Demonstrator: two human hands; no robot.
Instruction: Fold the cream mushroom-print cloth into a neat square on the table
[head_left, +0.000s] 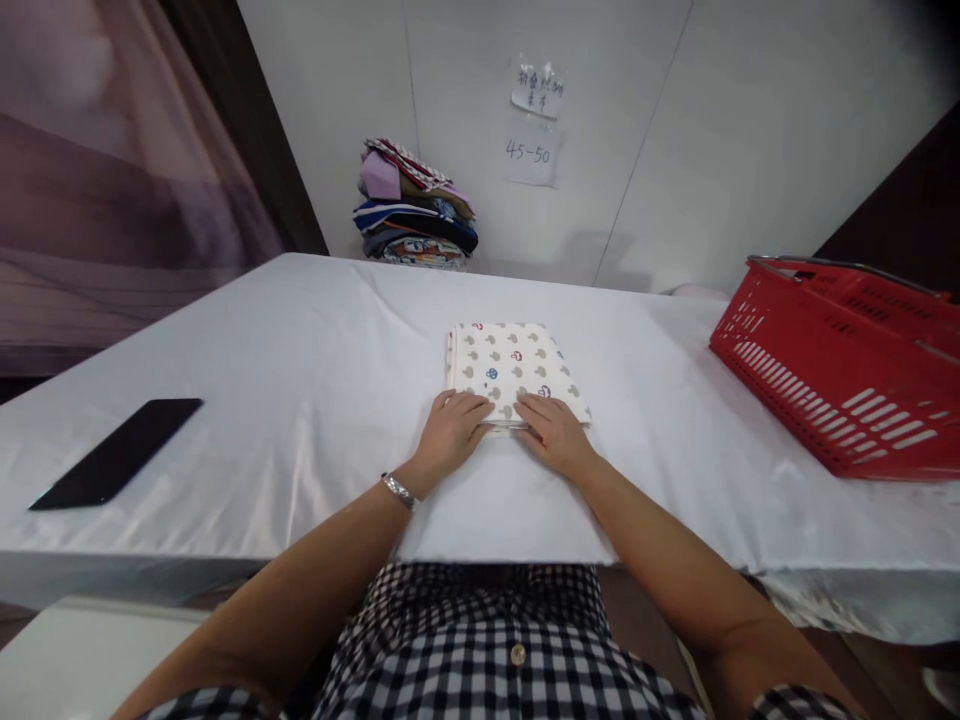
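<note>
A folded cream cloth with a print of grey, red and blue mushroom shapes lies flat on the white-covered table in front of me. At its near left corner, my left hand has its fingers on top of the cloth and its thumb at the front edge. My right hand grips the same near edge a little to the right, fingers on top and thumb low at the fold. The two hands are close together but apart. A silver bracelet circles my left wrist.
A red plastic basket stands at the right end of the table. On the left lies a dark flat phone-like slab. Behind the far edge, a stack of folded fabrics rests against the wall. Paper signs hang there.
</note>
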